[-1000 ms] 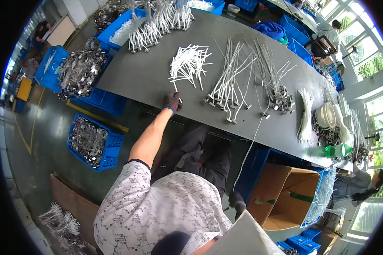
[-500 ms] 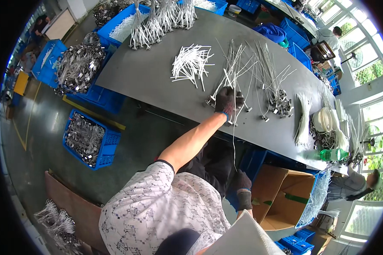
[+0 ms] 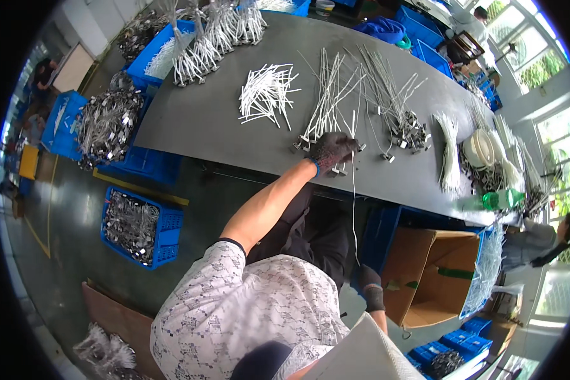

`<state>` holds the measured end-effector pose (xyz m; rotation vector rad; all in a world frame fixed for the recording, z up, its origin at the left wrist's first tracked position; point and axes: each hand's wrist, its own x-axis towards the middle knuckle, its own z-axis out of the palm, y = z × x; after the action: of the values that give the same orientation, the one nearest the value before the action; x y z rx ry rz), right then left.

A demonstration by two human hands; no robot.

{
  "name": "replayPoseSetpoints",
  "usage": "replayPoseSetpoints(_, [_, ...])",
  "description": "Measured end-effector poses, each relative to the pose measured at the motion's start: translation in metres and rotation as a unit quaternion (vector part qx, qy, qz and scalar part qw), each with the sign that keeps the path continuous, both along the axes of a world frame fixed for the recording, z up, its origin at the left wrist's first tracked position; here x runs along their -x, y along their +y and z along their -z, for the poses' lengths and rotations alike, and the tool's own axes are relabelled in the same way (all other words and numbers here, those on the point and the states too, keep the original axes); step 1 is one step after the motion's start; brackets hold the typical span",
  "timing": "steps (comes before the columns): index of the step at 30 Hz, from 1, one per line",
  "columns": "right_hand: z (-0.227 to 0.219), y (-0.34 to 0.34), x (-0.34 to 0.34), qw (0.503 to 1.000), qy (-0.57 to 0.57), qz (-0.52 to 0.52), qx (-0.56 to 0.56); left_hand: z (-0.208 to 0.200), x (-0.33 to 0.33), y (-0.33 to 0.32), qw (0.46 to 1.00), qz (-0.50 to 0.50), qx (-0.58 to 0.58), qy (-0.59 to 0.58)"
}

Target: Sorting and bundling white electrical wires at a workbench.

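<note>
My left hand [image 3: 332, 151], in a dark knit glove, is closed at the table's near edge around a thin pale wire [image 3: 354, 215]. A short white stub stands up past its fingers. From there the wire hangs over the edge down to my right hand [image 3: 370, 282], also gloved, low beside the cardboard box. Its fingers are closed on the wire's lower end. Just beyond the left hand lie several wires with white lengths and dark metal end pieces [image 3: 326, 104]. Farther left is a loose pile of short white tube-like pieces [image 3: 266, 95].
More wires with end pieces [image 3: 411, 133] lie to the right on the grey table [image 3: 196, 120], near a white bundle [image 3: 449, 155] and a green bottle [image 3: 503, 199]. Tied bundles [image 3: 218, 38] stand at the far left. An open cardboard box [image 3: 408, 266] stands by my right hand; a filled blue crate [image 3: 133, 225] sits on the floor.
My left hand has turned and closed lower over the wire, and a white stub now shows above its fingers. My right hand is slightly lower, with the wire between them. The view has shifted a little.
</note>
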<state>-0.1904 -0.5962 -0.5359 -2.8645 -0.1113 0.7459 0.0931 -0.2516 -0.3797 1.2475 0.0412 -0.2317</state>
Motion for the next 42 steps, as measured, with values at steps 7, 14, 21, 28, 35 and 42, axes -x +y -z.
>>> replayPoseSetpoints(7, [-0.089, 0.105, -0.106, 0.858, -0.223, 0.135, -0.442, 0.017, 0.065, -0.047, 0.982, 0.012, -0.140, -0.128])
replayPoseSetpoints(14, [-0.127, 0.162, -0.160, 0.844, -0.387, 0.027, -0.371, 0.022, 0.111, -0.027, 0.949, -0.025, -0.233, -0.211])
replayPoseSetpoints(21, [-0.119, 0.193, -0.191, 0.707, -0.150, 0.261, -0.640, 0.030, 0.061, 0.013, 0.950, 0.067, -0.256, -0.164])
replayPoseSetpoints(28, [-0.110, 0.141, -0.280, 0.833, -0.179, 0.347, -0.393, 0.030, -0.050, 0.062, 0.943, 0.145, -0.300, 0.005])
replayPoseSetpoints(35, [-0.051, 0.074, -0.362, 0.932, -0.330, 0.147, -0.034, 0.078, -0.105, 0.114, 0.758, -0.082, -0.645, 0.045])
replayPoseSetpoints(42, [-0.038, 0.050, -0.343, 0.926, -0.323, 0.158, -0.116, 0.135, -0.127, 0.141, 0.715, -0.083, -0.683, 0.124])
